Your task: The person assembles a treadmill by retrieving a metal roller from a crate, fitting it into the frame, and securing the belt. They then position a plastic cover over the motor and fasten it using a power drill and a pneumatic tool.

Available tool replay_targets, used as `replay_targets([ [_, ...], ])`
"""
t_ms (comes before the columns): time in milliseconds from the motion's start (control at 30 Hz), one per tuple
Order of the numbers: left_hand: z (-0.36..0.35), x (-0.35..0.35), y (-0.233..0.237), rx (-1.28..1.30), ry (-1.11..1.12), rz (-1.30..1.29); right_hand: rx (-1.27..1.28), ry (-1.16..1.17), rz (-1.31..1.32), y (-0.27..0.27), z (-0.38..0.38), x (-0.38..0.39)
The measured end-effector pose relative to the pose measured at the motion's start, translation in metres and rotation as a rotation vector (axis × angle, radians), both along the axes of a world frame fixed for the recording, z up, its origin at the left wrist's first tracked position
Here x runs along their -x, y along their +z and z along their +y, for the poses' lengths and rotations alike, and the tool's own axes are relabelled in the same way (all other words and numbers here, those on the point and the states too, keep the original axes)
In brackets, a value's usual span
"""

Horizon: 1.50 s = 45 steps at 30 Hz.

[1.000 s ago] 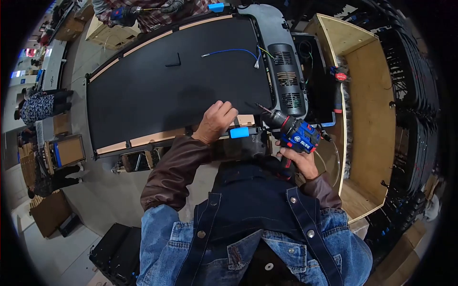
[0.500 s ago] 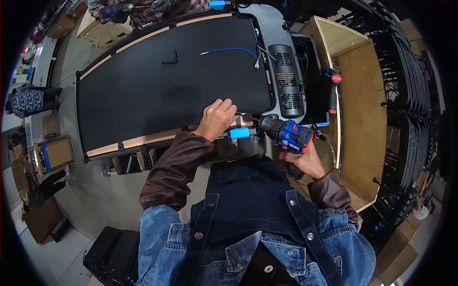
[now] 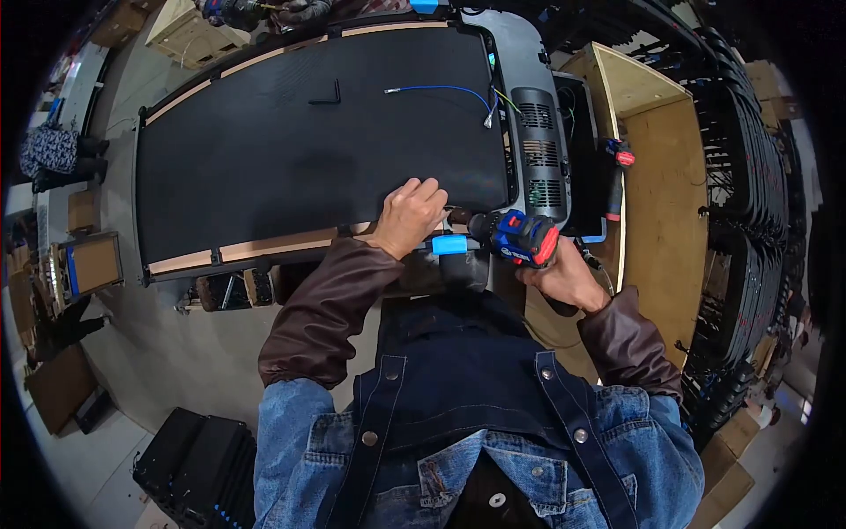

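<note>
A broad, smooth black panel (image 3: 264,167) edged with pale tan strips stretched across the left, an L-shaped black key (image 3: 335,93) lying on it. The person's left hand (image 3: 411,217) curled its fingers at the near edge; whether it pinched anything could not be told. Beyond a bright blue rectangular piece (image 3: 449,245), the blue-and-black, red-ended power drill (image 3: 518,234) pointed left at the panel's near right corner, grasped by the right hand (image 3: 566,277).

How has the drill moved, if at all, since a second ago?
Yes, leftward: judged against the fixed blue piece, the drill now sits closer to it.
</note>
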<state>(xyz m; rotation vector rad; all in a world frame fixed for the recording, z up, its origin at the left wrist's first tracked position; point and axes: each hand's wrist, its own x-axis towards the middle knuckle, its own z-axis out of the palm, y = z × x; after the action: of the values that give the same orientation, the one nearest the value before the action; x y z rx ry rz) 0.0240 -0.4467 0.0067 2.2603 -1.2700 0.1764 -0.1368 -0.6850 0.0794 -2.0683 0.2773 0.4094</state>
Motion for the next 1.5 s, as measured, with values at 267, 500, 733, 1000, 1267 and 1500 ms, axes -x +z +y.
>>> replay_targets([
  [267,0.002,-0.002,0.000,0.019,-0.012,0.026,-0.060,-0.037,-0.024,-0.002,0.005,-0.002],
  [500,0.001,-0.002,0.000,0.074,-0.031,0.045,0.001,0.007,0.071,0.015,0.010,-0.011],
  [733,0.002,-0.003,-0.010,0.047,-0.039,0.000,0.542,0.389,0.082,0.048,0.021,-0.053],
  [1000,0.005,-0.002,-0.018,0.142,-0.059,0.097,0.709,0.595,0.161,0.071,0.045,-0.095],
  [1267,0.004,-0.005,-0.016,0.180,-0.073,0.091,0.718,0.581,0.108,0.064,0.041,-0.096],
  [1500,0.096,0.083,0.013,0.394,0.220,0.296,0.501,0.505,-0.021,0.092,0.048,-0.072],
])
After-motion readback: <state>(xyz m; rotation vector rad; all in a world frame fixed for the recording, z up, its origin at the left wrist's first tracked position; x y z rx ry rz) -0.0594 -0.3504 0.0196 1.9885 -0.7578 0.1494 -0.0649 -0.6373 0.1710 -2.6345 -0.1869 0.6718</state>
